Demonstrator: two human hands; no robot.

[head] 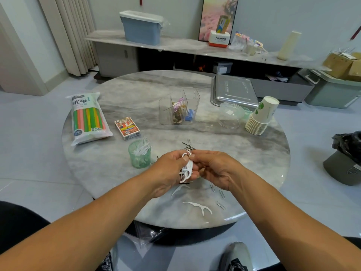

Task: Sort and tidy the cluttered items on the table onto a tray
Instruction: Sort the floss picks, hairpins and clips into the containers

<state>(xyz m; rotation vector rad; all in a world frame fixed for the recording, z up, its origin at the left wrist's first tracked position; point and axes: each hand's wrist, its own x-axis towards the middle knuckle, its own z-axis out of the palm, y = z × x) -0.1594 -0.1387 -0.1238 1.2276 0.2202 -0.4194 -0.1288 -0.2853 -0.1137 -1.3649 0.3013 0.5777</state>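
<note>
While you gather loose floss picks (187,169) into a bunch, your left hand (169,170) curls its fingers round them and your right hand (214,168) pinches the top of the bunch with fingertips pressed together, probably squaring them up so they drop into the green cup (139,156) in one go. That cup, just left of your hands, already holds picks. The picks are white, thin, with curved forked heads. Two more lie on the table (117,106) nearer you than the cup, beside paper clips (220,205). The metal tray (233,90) sits far beyond the cup, to the right.
</note>
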